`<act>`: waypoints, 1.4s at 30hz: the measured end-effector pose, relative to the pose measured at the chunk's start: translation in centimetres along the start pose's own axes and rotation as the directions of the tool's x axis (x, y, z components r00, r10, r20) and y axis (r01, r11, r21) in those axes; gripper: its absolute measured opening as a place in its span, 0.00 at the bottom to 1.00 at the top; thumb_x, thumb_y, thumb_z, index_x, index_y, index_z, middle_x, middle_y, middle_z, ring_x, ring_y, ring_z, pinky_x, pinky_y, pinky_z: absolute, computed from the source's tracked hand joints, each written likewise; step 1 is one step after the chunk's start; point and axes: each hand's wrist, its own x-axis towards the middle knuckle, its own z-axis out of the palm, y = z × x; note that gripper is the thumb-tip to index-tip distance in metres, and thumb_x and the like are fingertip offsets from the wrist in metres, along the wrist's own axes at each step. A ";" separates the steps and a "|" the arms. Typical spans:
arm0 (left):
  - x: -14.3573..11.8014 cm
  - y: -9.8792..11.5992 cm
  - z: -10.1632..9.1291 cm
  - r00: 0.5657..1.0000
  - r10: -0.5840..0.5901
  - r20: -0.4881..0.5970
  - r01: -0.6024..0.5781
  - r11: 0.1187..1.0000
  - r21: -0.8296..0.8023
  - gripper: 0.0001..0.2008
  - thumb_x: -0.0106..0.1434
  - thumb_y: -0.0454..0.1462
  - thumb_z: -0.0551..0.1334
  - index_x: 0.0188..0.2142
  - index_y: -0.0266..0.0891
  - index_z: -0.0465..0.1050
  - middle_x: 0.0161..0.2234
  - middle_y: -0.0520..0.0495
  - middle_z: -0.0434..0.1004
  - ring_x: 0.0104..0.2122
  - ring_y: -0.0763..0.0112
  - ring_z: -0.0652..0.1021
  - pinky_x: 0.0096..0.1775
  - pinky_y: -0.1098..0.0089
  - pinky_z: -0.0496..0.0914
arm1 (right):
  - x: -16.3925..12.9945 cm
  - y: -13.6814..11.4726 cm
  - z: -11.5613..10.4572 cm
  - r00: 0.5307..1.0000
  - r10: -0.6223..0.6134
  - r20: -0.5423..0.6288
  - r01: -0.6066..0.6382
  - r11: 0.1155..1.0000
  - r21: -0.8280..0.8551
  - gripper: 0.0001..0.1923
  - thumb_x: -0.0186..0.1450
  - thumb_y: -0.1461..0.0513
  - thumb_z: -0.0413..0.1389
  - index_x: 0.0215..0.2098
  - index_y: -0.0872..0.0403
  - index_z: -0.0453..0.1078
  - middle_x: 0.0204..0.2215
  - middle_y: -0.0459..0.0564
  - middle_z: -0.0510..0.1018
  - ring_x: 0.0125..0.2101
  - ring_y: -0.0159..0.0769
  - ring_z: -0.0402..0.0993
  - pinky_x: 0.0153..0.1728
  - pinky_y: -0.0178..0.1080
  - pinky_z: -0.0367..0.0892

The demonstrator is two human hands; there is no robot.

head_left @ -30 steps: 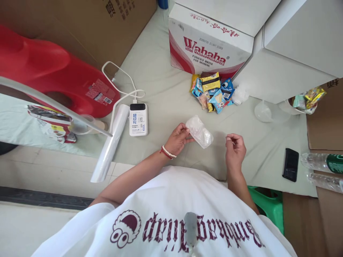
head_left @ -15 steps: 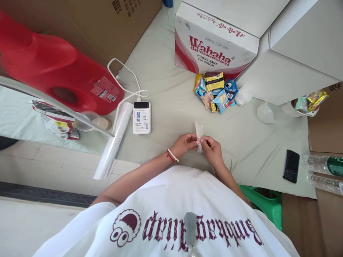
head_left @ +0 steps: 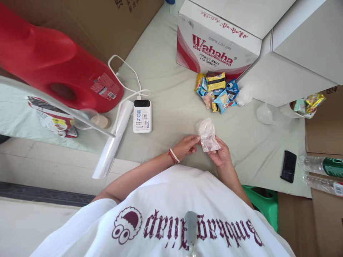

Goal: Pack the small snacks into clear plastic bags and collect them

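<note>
Left hand [head_left: 187,146]: fingertips pinch the near left edge of the small clear plastic bag [head_left: 207,135]; a bead bracelet [head_left: 173,156] sits on the wrist; a second ago this hand held the bag alone, out to the left.
Right hand [head_left: 221,154]: grasps the bag's lower right edge from beneath, palm up; a second ago it was apart from the bag with fingers loosely curled; half a second ago it had come in to meet the left.
Bag: held up between both hands, just above the pale cloth-covered counter [head_left: 166,85]; half a second ago it was pinched thin between the fingertips; now it is spread and puffed, so I judge the mouth is being worked open.
Snack pile [head_left: 216,91]: small wrapped packets heaped beyond the bag, against the Wahaha box [head_left: 214,46]; unmoved across the pictures.
Roll of clear film [head_left: 114,141]: lies to the left, beside a white power bank [head_left: 142,116] with its cable; both unmoved.
Phone [head_left: 288,166]: dark, flat on the counter to the right, well apart from the hands.
Meaning: the bag is opened out but looks empty; no packet is in either hand.
</note>
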 end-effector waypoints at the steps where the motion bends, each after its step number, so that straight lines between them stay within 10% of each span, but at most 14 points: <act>1: 0.0 0.0 0.1 0.999 -0.036 0.028 0.037 0.998 -0.041 0.26 0.57 0.56 0.72 0.40 0.35 0.76 0.37 0.45 0.78 0.21 0.83 0.65 0.20 0.75 0.47 | 0.0 0.1 0.1 1.000 -0.005 0.006 0.005 1.000 -0.002 0.16 0.54 0.55 0.71 0.35 0.52 0.74 0.23 0.42 0.69 0.19 0.26 0.55 0.15 0.31 0.50; 13: 0.2 -0.2 -0.2 0.999 0.022 -0.045 -0.026 0.996 -0.085 0.24 0.46 0.50 0.79 0.31 0.35 0.75 0.25 0.54 0.71 0.20 0.84 0.59 0.24 0.73 0.47 | -0.8 1.2 -0.6 1.000 0.021 -0.011 -0.023 0.977 -0.210 0.21 0.56 0.46 0.69 0.35 0.50 0.71 0.26 0.43 0.72 0.24 0.30 0.62 0.26 0.35 0.61; 20: 0.1 -0.3 0.3 0.970 0.217 -0.107 -0.192 0.960 0.205 0.20 0.50 0.50 0.75 0.29 0.35 0.77 0.26 0.52 0.76 0.27 0.75 0.71 0.33 0.71 0.64 | -1.4 0.3 -0.7 0.854 -0.501 -0.138 0.305 0.698 -0.647 0.16 0.67 0.47 0.60 0.38 0.50 0.69 0.29 0.43 0.72 0.27 0.32 0.63 0.29 0.36 0.62; 24: -0.2 -0.4 0.5 0.959 0.268 -0.094 -0.214 0.901 0.378 0.19 0.52 0.49 0.74 0.25 0.36 0.74 0.22 0.54 0.71 0.25 0.75 0.68 0.31 0.71 0.62 | -1.2 0.2 1.1 0.956 -0.231 0.180 0.292 0.731 -0.616 0.16 0.62 0.48 0.65 0.36 0.51 0.73 0.32 0.46 0.77 0.30 0.32 0.67 0.32 0.35 0.63; 34: -1.0 -0.1 -0.6 0.964 0.252 -0.084 -0.226 0.944 0.238 0.24 0.55 0.55 0.73 0.30 0.37 0.70 0.26 0.54 0.70 0.24 0.78 0.65 0.29 0.73 0.60 | -0.3 1.4 0.8 0.997 -0.038 0.060 0.056 0.941 -0.335 0.22 0.55 0.45 0.70 0.32 0.52 0.74 0.20 0.38 0.64 0.21 0.26 0.56 0.23 0.33 0.54; 42: 0.2 0.9 0.4 0.930 0.313 -0.195 -0.269 0.938 0.219 0.22 0.59 0.55 0.70 0.33 0.38 0.70 0.25 0.56 0.66 0.24 0.78 0.63 0.28 0.73 0.60 | -1.6 1.2 0.8 0.897 -0.316 0.309 0.439 0.557 -0.705 0.12 0.69 0.52 0.58 0.35 0.51 0.75 0.30 0.46 0.73 0.31 0.33 0.67 0.34 0.37 0.62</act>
